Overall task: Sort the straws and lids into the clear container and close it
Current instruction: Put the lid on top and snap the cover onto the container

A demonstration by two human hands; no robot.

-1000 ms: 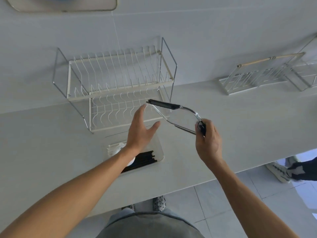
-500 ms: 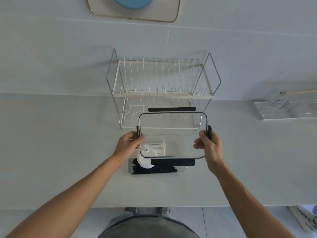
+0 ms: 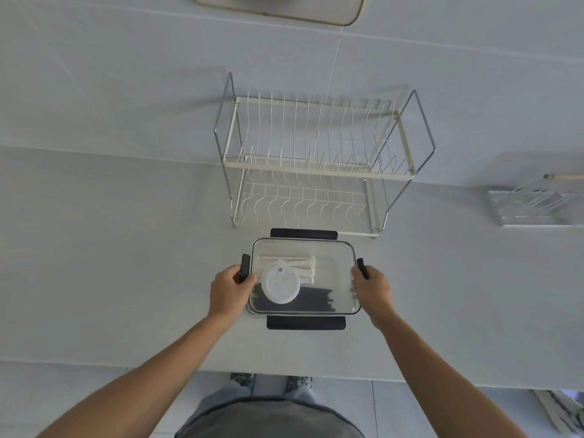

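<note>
Pale grey matte worktop (image 3: 110,248) set against a white tiled wall (image 3: 126,74). Two-tier white and chrome wire dish rack (image 3: 319,165) placed at the wall; smaller wire rack (image 3: 534,203) seen far right. Light tiled floor (image 3: 426,406) visible below.

In front of me a pale grey counter (image 3: 126,263) carries a clear container (image 3: 335,298) near its front edge, a two-tier white wire dish rack (image 3: 316,165) just behind it, and a smaller wire rack (image 3: 537,203) far to my right.
</note>
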